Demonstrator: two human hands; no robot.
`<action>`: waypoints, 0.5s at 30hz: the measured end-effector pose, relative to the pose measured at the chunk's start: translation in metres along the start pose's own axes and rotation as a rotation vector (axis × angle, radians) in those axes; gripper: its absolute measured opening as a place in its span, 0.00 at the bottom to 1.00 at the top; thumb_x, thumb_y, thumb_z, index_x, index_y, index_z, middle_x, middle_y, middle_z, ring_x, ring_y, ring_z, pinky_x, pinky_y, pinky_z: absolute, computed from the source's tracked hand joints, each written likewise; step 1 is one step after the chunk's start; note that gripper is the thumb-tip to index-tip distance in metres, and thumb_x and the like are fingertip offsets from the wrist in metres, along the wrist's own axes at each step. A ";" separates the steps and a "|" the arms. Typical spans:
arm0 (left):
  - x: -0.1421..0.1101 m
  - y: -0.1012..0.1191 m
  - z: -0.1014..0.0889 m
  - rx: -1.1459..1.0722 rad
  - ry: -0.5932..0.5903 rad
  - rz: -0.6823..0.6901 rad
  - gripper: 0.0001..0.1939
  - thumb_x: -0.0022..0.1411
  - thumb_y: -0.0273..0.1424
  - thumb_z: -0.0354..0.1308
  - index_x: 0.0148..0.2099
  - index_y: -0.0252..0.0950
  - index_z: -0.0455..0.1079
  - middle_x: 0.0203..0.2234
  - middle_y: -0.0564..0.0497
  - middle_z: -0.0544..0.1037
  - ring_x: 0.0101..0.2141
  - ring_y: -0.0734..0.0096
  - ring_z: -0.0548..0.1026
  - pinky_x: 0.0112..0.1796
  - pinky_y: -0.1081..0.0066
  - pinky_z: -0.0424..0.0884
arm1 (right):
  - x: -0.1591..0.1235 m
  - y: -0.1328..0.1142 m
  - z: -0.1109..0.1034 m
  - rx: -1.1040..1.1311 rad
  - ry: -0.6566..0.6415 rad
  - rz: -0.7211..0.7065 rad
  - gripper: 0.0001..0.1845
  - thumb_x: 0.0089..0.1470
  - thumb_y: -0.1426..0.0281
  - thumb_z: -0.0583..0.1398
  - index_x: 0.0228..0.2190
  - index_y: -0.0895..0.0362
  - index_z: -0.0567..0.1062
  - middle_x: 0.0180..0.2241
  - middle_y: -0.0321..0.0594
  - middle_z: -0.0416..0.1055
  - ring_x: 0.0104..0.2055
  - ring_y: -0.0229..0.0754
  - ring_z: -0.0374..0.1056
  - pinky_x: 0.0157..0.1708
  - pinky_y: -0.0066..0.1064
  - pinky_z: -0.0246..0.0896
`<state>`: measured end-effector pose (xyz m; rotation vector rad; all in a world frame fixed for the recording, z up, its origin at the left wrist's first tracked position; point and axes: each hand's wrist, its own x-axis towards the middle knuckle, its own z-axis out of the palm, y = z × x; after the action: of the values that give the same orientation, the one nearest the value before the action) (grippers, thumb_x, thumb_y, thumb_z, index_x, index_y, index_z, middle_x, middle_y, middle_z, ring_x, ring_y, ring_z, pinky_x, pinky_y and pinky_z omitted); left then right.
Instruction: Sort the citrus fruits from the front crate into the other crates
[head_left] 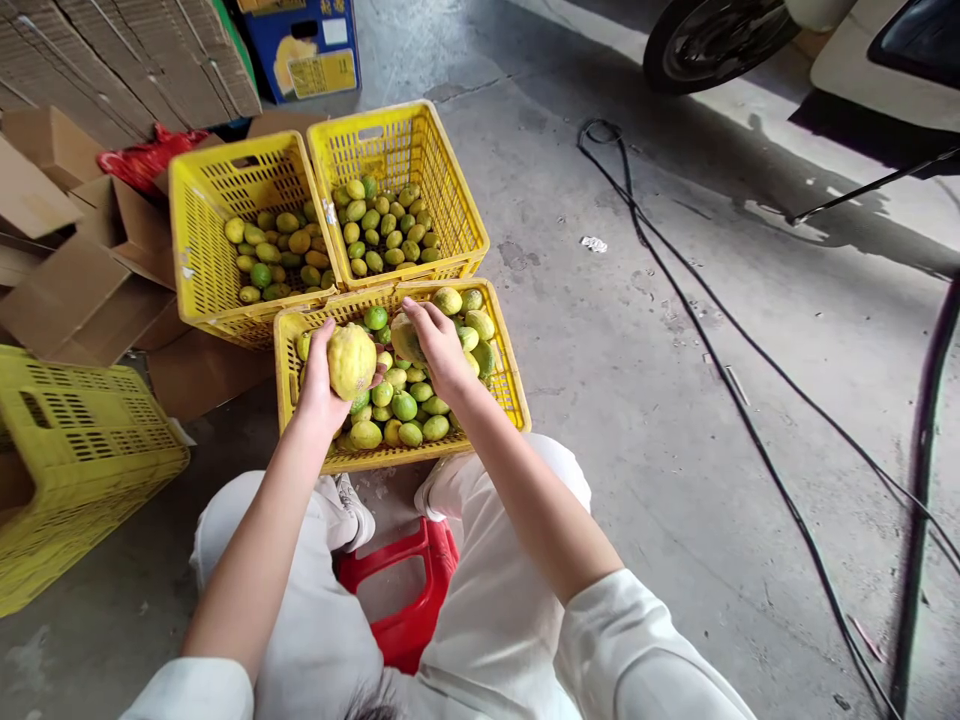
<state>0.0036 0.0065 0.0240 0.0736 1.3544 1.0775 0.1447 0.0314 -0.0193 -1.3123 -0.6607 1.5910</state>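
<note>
My left hand (322, 385) is wrapped around a large, lumpy yellow lemon (352, 362), held above the front crate. My right hand (439, 345) grips a duller yellow-green lemon (406, 338) from above, with its fingers over the top, so part of that fruit is hidden. Beneath both hands is the yellow plastic front crate (516, 395), holding many loose green and yellow lemons (405, 405). Larger ones lie in its right back corner.
Behind it stand two yellow crates, left (196, 235) and right (459, 200), with more lemons inside. Another yellow crate (82, 410) and cardboard boxes (82, 290) are on the left. A red stool (412, 610) is under me. Black cables (720, 365) cross the floor near a vehicle (855, 60).
</note>
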 end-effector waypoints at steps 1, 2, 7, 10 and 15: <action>0.002 -0.002 -0.002 -0.004 -0.009 0.014 0.16 0.79 0.47 0.60 0.44 0.41 0.79 0.28 0.49 0.84 0.39 0.57 0.91 0.41 0.68 0.89 | -0.002 -0.001 0.001 0.017 0.011 0.011 0.29 0.49 0.46 0.79 0.36 0.49 0.73 0.34 0.31 0.76 0.40 0.42 0.78 0.37 0.30 0.78; 0.005 -0.005 -0.004 -0.002 -0.028 0.032 0.14 0.78 0.45 0.64 0.44 0.41 0.79 0.27 0.51 0.83 0.37 0.59 0.91 0.43 0.68 0.89 | -0.003 -0.003 0.002 0.039 0.018 0.020 0.30 0.47 0.49 0.82 0.36 0.49 0.74 0.34 0.31 0.77 0.37 0.42 0.78 0.35 0.31 0.78; 0.013 -0.014 -0.008 0.061 -0.056 0.067 0.06 0.72 0.35 0.65 0.42 0.39 0.79 0.28 0.50 0.84 0.38 0.58 0.91 0.49 0.63 0.90 | -0.005 -0.004 0.001 0.087 0.006 0.017 0.29 0.40 0.60 0.85 0.35 0.50 0.76 0.33 0.30 0.79 0.36 0.42 0.79 0.40 0.32 0.81; 0.012 -0.010 -0.005 0.021 0.020 0.035 0.10 0.74 0.36 0.58 0.41 0.41 0.78 0.26 0.48 0.83 0.43 0.54 0.91 0.48 0.62 0.90 | -0.005 -0.005 0.000 0.124 -0.060 0.064 0.20 0.47 0.59 0.80 0.34 0.51 0.79 0.33 0.30 0.79 0.36 0.41 0.81 0.39 0.32 0.82; 0.011 0.001 -0.004 -0.046 0.080 0.010 0.07 0.71 0.36 0.59 0.39 0.42 0.75 0.23 0.51 0.80 0.37 0.55 0.90 0.42 0.64 0.89 | -0.008 -0.011 0.000 0.184 -0.081 0.201 0.08 0.59 0.62 0.71 0.33 0.51 0.79 0.32 0.35 0.80 0.36 0.41 0.80 0.29 0.26 0.75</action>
<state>-0.0017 0.0125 0.0152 0.0032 1.4015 1.1291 0.1482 0.0289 -0.0063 -1.2129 -0.4294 1.8294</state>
